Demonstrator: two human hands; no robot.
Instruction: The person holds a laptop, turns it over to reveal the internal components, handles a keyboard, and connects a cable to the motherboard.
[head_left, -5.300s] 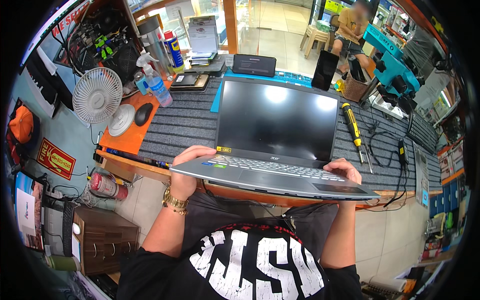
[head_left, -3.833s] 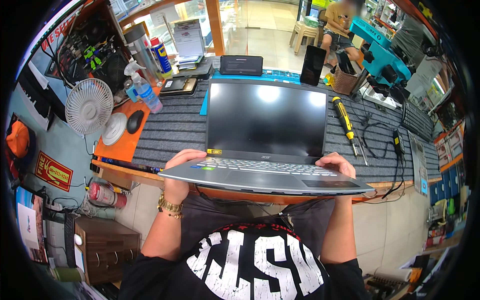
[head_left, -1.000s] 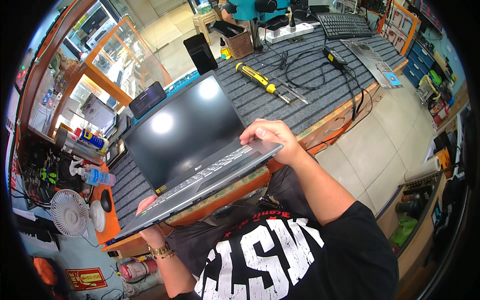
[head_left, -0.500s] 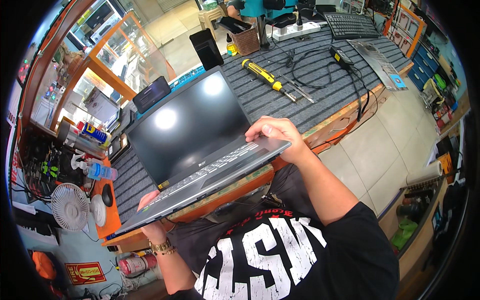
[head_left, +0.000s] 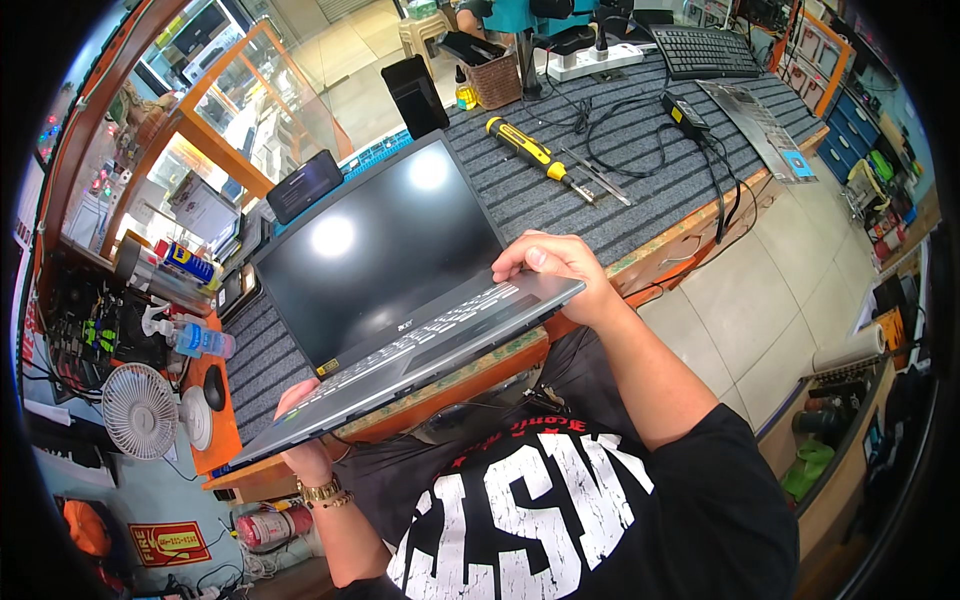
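Black shirt (head_left: 700, 510) (white print (head_left: 450, 540)), apparently gold watch (head_left: 319, 491)

Laptop screen (head_left: 385, 270): smooth, glossy. Laptop palm rest (head_left: 370, 385): smooth, satin. Bench mat (head_left: 555, 225): ribbed, matt cloth. Screwdriver (head_left: 525, 147): plastic handle (head_left: 515, 139), metallic shaft (head_left: 580, 189). Basket (head_left: 495, 85): rough, woven.

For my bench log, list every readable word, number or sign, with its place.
Wording withheld; lettering stands on:
open grey laptop: small white logo
black fabric shirt: white and red letters
rectangular red wall sign: yellow letters
cylindrical blue can: yellow label
black rectangular phone: text too small
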